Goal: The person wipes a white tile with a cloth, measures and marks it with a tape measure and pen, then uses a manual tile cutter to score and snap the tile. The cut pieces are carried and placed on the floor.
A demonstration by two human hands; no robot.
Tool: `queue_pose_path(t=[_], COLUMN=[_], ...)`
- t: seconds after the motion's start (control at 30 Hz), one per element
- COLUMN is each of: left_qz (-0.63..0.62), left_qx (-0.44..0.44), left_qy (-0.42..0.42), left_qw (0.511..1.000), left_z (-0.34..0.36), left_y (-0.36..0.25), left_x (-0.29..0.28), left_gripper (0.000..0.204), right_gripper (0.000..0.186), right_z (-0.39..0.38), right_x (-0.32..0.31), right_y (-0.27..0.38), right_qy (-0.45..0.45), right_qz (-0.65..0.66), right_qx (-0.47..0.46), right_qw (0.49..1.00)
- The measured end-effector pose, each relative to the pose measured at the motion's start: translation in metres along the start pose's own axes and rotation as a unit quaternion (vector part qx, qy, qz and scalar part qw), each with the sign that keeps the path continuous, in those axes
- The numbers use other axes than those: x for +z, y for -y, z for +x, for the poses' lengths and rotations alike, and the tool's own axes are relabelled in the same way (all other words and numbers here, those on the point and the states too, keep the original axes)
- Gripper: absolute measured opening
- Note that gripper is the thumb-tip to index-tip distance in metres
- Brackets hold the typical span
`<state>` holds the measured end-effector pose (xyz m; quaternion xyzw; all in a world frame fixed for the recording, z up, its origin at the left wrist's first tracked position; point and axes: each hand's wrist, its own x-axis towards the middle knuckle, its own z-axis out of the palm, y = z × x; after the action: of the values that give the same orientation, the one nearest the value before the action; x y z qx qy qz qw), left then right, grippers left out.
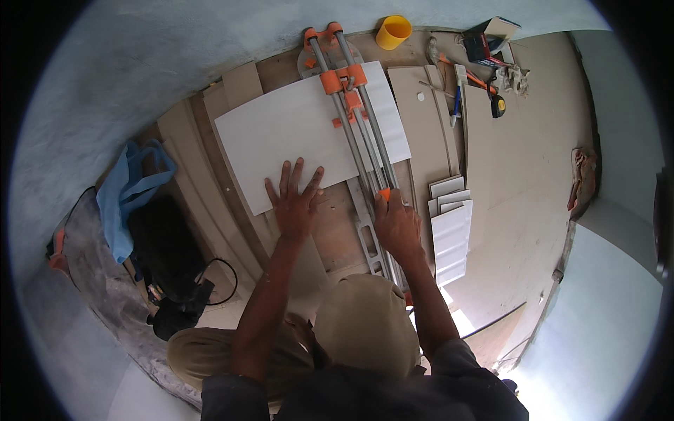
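Observation:
A tile cutter [351, 98] with steel rails and orange fittings runs from the far wall toward me. A large white tile [274, 126] lies across it, under the rails. My left hand [295, 200] rests on the tile's near edge, fingers spread flat, holding nothing. My right hand [398, 228] is closed on an orange grip [384, 197] at the near part of the cutter, right of my left hand. Cut white tile pieces [451, 242] are stacked beside it on the right.
Beige boards [182, 147] cover much of the floor. A blue bag [123, 189] and black bag [165, 249] lie left. A yellow cup [393, 33], tape measure [498, 105], blue-handled tool [456, 105] and box [481, 52] lie along the back. Walls bound the space.

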<state>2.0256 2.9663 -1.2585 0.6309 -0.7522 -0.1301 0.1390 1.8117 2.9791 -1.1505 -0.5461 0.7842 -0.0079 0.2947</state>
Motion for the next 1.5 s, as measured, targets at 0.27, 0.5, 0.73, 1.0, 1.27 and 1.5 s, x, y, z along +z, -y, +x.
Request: queue_pose_path(t=[0.27, 0.5, 0.73, 1.0, 1.27, 1.5], left_qz=[-0.028, -0.042, -0.050, -0.051, -0.045, -0.042], left_qx=[0.001, 0.000, -0.002, 0.005, 0.006, 0.009], left_qy=[0.002, -0.008, -0.020, -0.034, -0.035, -0.029], left_qw=[1.000, 0.999, 0.999, 0.998, 0.998, 0.999], left_z=[-0.005, 0.000, 0.003, 0.000, -0.003, -0.002], left_y=[0.002, 0.000, 0.002, 0.000, 0.004, 0.002], left_x=[-0.004, -0.007, -0.012, -0.008, -0.005, -0.004], left_gripper=[0.052, 0.061, 0.060, 0.061, 0.064, 0.064], right_gripper=[0.040, 0.042, 0.046, 0.046, 0.043, 0.039], right_z=[0.037, 0.066, 0.059, 0.060, 0.057, 0.060], right_x=[-0.002, 0.001, -0.032, -0.051, -0.040, -0.028], right_y=[0.029, 0.050, 0.066, 0.071, 0.066, 0.055], right_qy=[-0.017, -0.023, -0.040, -0.039, -0.064, -0.080], right_qz=[-0.036, -0.072, -0.035, -0.034, -0.032, -0.025], right_qx=[-0.016, -0.022, -0.037, -0.028, -0.040, -0.045], right_qw=[0.999, 0.997, 0.998, 0.998, 0.997, 0.995])
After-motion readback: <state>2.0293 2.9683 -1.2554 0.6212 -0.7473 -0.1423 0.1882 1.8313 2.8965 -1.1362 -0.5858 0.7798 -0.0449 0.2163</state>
